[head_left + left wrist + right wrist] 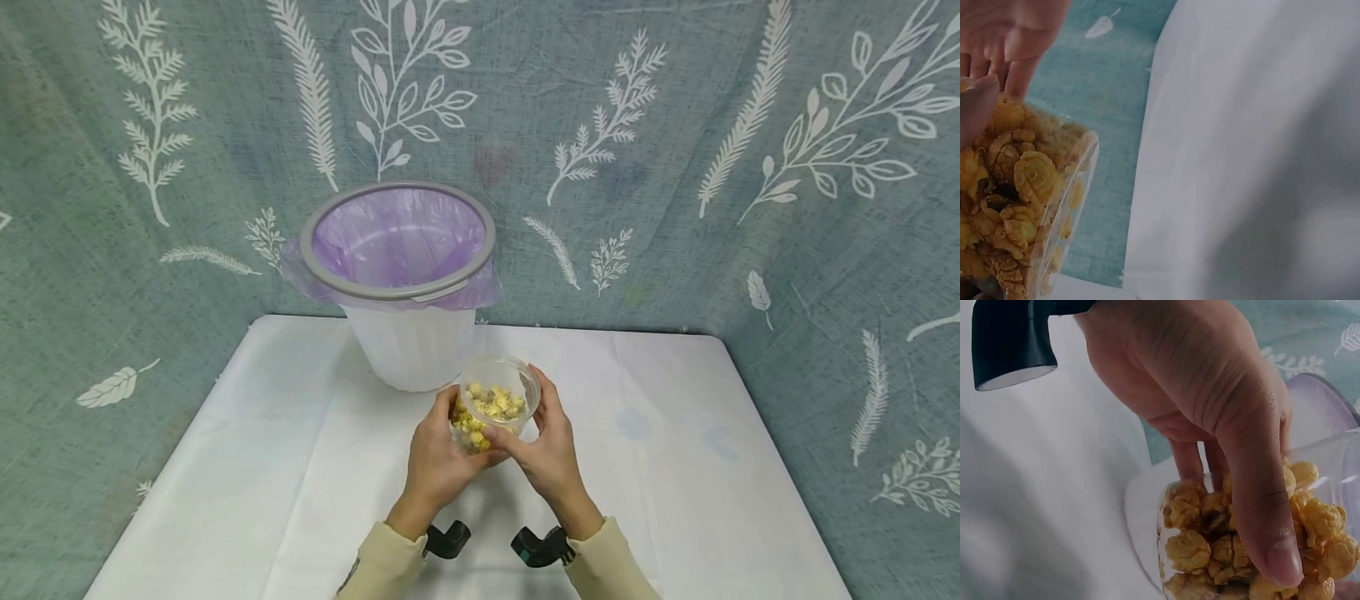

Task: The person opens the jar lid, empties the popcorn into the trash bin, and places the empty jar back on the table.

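Left hand, right hand: both gripping cup, front-right of bin | probably steadying open cup | popcorn lying inside

A clear, round plastic tub sits in the lower middle of the head view, part-filled with yellow caramel popcorn, bare wall showing above the pieces. Its mouth faces up, its base toward the frame's lower left. The left hand holds its left side; the right hand grips its right, thumb across the front.
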Tool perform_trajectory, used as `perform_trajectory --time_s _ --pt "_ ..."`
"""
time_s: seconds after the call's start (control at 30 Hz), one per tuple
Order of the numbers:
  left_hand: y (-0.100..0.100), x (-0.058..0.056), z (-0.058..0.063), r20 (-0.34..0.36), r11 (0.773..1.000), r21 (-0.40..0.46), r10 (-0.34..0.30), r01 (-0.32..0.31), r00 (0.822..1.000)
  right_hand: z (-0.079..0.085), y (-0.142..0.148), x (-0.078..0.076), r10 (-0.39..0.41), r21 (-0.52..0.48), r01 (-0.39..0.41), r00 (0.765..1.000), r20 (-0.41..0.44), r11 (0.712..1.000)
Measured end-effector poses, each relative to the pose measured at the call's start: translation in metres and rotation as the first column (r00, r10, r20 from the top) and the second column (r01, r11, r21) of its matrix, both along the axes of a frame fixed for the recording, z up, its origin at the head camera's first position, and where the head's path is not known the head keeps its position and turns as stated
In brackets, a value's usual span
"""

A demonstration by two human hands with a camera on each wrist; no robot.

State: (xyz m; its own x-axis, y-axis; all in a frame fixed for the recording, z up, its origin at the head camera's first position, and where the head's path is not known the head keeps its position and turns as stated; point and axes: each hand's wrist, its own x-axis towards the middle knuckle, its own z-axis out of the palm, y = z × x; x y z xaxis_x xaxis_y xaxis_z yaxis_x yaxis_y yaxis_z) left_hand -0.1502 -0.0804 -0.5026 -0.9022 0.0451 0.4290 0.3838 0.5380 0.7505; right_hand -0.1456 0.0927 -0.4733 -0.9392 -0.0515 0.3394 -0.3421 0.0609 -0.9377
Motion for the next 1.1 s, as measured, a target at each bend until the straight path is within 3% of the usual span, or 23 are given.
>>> perform_trajectory --time_s 0.2,0.4,0.53,0.7,0.87,1.0,1.1 --pt "-0.002 -0.001 0.002 0.006 0.999 0.003 -0.033 0.033 0.999 0.001 0.003 0.000 -0.007 0.002 0.007 1.000 0.017 1.000" --pt "-0.010 -0.003 0.005 0.056 0.989 0.064 -0.140 0.136 0.989 0.005 0.012 -0.002 0.067 0.017 -0.068 0.997 0.033 0.998" --pt "-0.016 -0.005 0.006 0.111 0.970 0.115 -0.225 0.213 0.968 0.008 0.021 -0.005 0.159 0.032 -0.160 0.987 0.022 0.987" --pt "-0.024 -0.007 0.009 0.141 0.935 0.158 -0.341 0.319 0.929 0.010 0.034 -0.009 0.297 0.050 -0.298 0.955 0.020 0.953" --pt "-0.029 -0.007 0.010 0.203 0.909 0.200 -0.402 0.364 0.893 0.011 0.044 -0.015 0.389 0.061 -0.389 0.921 0.025 0.919" --pt "-0.031 -0.007 0.008 0.215 0.901 0.206 -0.423 0.382 0.880 0.010 0.047 -0.016 0.415 0.075 -0.416 0.909 0.031 0.906" --pt "-0.031 -0.007 0.007 0.195 0.903 0.207 -0.415 0.377 0.889 0.010 0.047 -0.015 0.409 0.058 -0.411 0.911 0.045 0.910"
